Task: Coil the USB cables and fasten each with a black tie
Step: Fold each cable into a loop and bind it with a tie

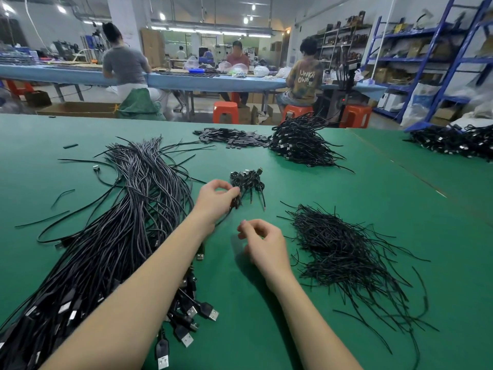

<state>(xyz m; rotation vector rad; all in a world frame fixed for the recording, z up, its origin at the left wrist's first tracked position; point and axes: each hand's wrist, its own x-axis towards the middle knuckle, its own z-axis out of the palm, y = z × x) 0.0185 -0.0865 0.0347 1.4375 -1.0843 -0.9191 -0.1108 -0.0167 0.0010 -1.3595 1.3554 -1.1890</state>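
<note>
Loose USB cables [128, 236] heaped near left on desk [346, 182]. Left hand [216, 200] pinching coiled cable [236, 200] beside finished coils [246, 180]. Right hand [262, 243] loosely curled, holding nothing. Likely next: black tie from right pile [344, 247].

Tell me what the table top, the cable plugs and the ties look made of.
Table top: green mat, likely vinyl or rubber; matte, with a seam at the right.
Cable plugs: bright metal shells in black moulded plastic, slightly glossy.
Ties: thin black strands that hold kinks, probably plastic-coated wire; core not visible.
</note>
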